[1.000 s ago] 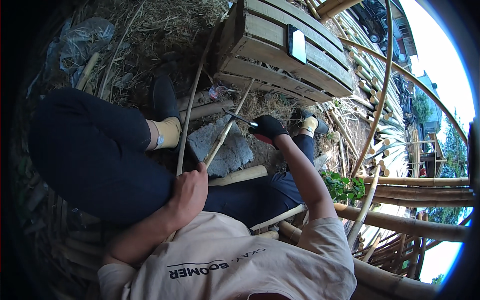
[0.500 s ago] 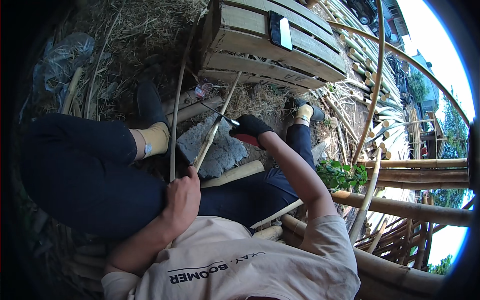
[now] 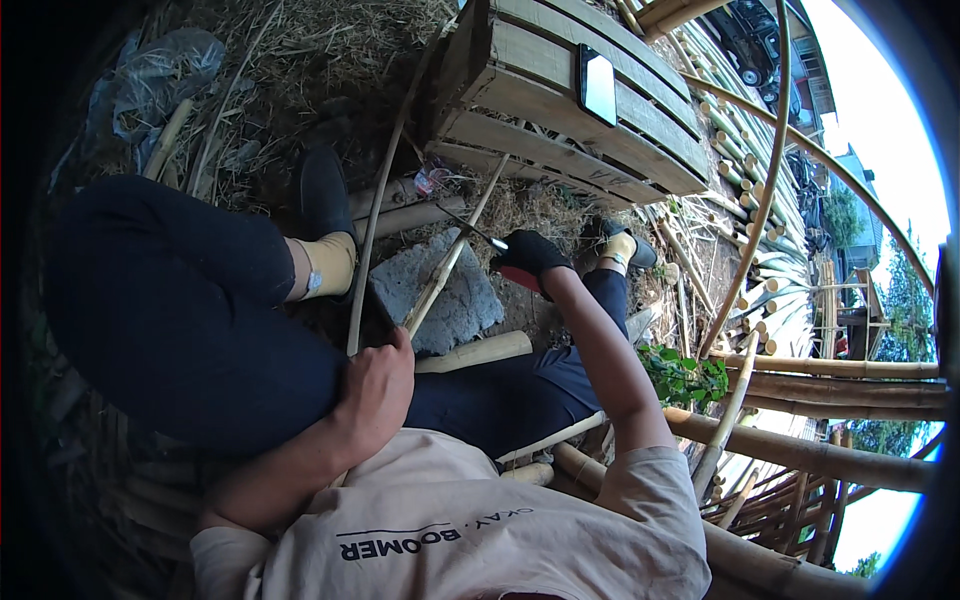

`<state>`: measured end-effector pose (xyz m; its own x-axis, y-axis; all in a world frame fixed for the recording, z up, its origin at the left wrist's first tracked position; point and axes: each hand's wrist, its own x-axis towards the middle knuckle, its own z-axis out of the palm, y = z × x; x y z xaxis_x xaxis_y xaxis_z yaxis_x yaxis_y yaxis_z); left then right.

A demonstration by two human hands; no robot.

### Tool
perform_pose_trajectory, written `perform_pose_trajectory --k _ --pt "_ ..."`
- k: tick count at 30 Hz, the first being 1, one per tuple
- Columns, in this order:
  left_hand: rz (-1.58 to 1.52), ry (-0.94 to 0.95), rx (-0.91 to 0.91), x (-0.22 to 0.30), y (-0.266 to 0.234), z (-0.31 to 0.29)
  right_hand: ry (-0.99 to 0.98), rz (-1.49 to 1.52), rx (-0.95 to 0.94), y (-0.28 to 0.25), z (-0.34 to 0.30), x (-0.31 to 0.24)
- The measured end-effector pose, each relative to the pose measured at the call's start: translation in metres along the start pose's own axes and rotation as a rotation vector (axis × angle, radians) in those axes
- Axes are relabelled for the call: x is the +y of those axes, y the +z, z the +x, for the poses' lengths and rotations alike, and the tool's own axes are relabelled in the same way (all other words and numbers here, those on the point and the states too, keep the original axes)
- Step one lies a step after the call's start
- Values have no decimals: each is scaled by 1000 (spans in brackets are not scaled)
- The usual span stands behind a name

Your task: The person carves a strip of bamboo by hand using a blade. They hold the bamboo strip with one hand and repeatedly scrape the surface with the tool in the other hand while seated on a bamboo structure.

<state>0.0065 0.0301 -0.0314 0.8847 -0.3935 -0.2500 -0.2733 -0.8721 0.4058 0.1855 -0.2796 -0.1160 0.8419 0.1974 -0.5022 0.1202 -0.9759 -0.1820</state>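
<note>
My bare left hand (image 3: 378,388) is closed around the lower end of a pale bamboo strip (image 3: 437,283), resting by my thigh. The strip slants up and away over a rough grey stone slab (image 3: 475,302). On my right hand (image 3: 533,262) is a black and red glove, closed on the handle of a knife. The thin dark blade of the knife (image 3: 482,234) crosses the strip above the slab; whether it cuts in, I cannot tell. A second long, thin bamboo strip (image 3: 377,205) runs beside my left hand; its lower end is hidden there.
A slatted wooden crate (image 3: 530,80) stands ahead with a phone (image 3: 597,85) on it. Cut bamboo poles (image 3: 770,265) are piled to the right, near bamboo rails (image 3: 800,436). A leafy green plant (image 3: 684,374) grows by my right leg. Straw and clear plastic (image 3: 170,75) lie at left.
The whole view has shifted, so everything sits a little lower and further right. Both hands keep their holds, and the knife still lies across the strip.
</note>
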Motion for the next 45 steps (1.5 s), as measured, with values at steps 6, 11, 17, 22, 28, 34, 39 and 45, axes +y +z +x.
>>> perform_pose_trajectory --k 6,11,17,22,28,34,39,45 --pt "31 40 30 0 6 4 20 -25 -5 -1 21 19" --pt "-12 33 14 0 0 -1 155 -111 98 -13 33 39" --pt "3 46 46 -4 4 -5 143 -63 21 -21 14 7" --pt "-16 17 6 -1 1 -7 1 -16 49 12 4 -4" --pt "22 61 30 1 -7 -2 196 -91 145 -25 25 16" --pt "-69 28 23 -2 -2 -5 -22 -77 63 -13 -8 -14" --pt "-48 72 56 1 2 -4 233 -26 108 -3 23 33" --pt "-67 25 53 -5 1 -9 96 -141 71 -30 24 7"
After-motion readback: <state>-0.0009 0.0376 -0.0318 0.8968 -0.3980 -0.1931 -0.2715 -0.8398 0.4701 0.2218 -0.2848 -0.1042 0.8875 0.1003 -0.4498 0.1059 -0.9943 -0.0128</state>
